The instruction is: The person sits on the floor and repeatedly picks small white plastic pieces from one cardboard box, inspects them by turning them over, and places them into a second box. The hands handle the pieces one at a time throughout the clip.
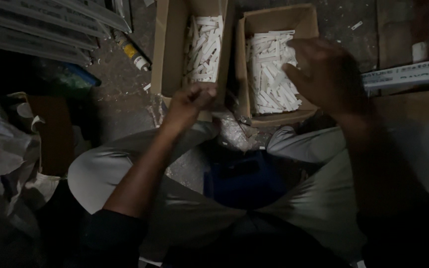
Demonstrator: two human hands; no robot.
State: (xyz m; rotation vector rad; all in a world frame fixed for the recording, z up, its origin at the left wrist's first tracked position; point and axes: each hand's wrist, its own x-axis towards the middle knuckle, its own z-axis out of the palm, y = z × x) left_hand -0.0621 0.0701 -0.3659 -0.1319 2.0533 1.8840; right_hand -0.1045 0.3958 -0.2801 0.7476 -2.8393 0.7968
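Observation:
Two open cardboard boxes stand on the floor before my knees, both filled with several small white plastic strips. My left hand (187,101) hovers at the near edge of the left box (167,49), fingers curled together; whether it holds a piece is hidden. My right hand (326,74) is raised over the right box (279,22), fingers bent above the white pieces (269,74); it is blurred, so I cannot tell if anything is in it.
Long pale profiles (35,22) lie at the top left and another (408,74) at the right. A tube (134,55) lies on the concrete floor. Crumpled paper and plastic (6,154) pile up at the left. A blue object (244,178) rests between my legs.

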